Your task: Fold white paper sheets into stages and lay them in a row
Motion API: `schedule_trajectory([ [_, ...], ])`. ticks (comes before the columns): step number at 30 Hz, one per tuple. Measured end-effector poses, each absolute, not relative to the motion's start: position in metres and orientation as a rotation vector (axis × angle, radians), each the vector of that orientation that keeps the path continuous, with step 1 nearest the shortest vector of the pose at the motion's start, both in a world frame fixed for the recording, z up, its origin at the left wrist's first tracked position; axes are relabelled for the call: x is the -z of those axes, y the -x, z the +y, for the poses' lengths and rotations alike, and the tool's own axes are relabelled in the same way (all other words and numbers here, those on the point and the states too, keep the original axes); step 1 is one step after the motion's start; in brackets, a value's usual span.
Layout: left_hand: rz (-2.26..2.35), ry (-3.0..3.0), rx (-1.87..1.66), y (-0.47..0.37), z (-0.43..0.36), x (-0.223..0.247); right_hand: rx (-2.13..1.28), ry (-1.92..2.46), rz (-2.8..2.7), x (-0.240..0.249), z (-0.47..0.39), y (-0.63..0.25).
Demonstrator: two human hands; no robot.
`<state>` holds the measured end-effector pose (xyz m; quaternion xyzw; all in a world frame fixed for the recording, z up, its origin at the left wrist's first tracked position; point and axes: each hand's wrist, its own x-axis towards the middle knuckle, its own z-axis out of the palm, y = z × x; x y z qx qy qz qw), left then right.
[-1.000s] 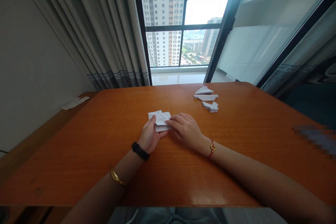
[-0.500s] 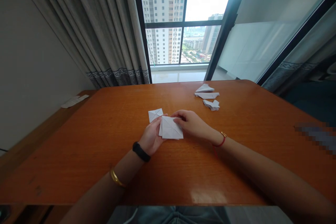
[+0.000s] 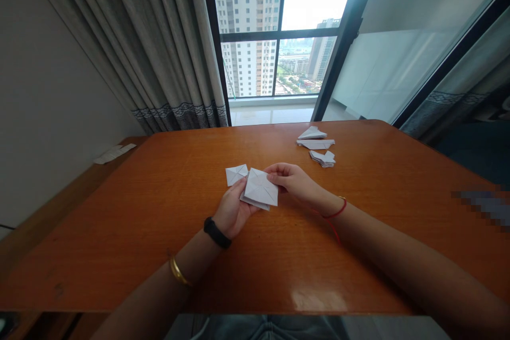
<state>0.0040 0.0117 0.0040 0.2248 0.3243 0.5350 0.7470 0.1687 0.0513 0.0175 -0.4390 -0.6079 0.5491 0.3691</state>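
Folded white paper (image 3: 261, 188) has turned slightly since half a second ago, baring its lower layer. Above the brown table (image 3: 139, 223), the left hand (image 3: 231, 211) grips it, thumb on top; the right hand (image 3: 292, 179) pinches its upper right corner. Three paper pieces (image 3: 316, 144) lie beyond the right hand; a paper square (image 3: 236, 173) juts beside the left thumb.

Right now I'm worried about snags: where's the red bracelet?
In the head view, the red bracelet is on the right wrist, right of the held paper.

No readable text or numbers.
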Motion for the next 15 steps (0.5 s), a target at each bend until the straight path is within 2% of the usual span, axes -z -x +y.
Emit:
schedule_trajectory([
  [7,0.678,-0.503,-1.188,-0.004,0.01,-0.004,-0.964,1.236,-1.734,-0.005,0.046,-0.162],
  [15,0.718,-0.725,-1.256,-0.005,0.005,-0.002,-0.716,1.343,-1.781,-0.006,0.081,-0.16],
])
